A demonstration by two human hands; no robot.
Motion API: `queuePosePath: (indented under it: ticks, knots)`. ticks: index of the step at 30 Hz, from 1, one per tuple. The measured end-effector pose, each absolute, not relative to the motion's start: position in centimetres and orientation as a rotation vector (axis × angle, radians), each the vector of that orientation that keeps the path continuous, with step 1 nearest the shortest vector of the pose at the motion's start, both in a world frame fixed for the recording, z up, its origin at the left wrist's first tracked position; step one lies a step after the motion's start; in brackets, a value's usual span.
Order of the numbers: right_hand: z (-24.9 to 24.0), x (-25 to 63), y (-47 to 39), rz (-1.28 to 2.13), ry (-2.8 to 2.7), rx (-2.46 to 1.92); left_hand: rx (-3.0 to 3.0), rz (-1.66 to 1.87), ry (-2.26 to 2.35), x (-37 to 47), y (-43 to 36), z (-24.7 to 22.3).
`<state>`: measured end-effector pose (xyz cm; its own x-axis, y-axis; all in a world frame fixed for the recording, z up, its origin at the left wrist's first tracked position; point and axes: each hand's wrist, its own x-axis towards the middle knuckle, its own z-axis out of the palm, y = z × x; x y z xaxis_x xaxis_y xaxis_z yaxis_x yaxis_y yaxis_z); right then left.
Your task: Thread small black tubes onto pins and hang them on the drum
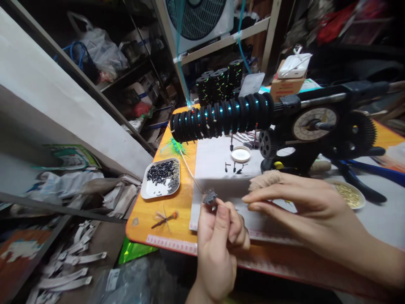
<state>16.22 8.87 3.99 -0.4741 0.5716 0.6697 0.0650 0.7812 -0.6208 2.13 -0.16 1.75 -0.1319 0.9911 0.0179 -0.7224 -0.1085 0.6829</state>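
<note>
Orange tabletop (141, 217), pink-and-white tape (171, 244)

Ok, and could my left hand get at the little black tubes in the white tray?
Probably yes: the black tubes lie uncovered in the white tray, with only a thin stick between it and your left hand, though its fingertips pinch a dark gray clump.

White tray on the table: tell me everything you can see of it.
The white tray is shallow and squarish with rounded corners, and looks like smooth plastic. It lies flat on the orange table, near the left edge. Short, glossy black pieces fill much of it, with tiny grey and yellowish bits along its right side. Neither the left hand nor the right hand touches it.
</note>
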Motion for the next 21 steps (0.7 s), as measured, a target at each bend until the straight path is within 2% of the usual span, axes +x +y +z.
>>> queuePosePath:
  ticks: [13, 21]
  knots:
    - [4.3, 16.3, 8.6, 0.661, -2.029, -0.414, 0.577, 1.577, 0.630, 1.7, -0.4, 2.0]
    - [4.3, 16.4, 8.1, 0.770, -2.011, -0.443, 1.128, 2.157, 1.065, 3.2, -0.4, -0.1]
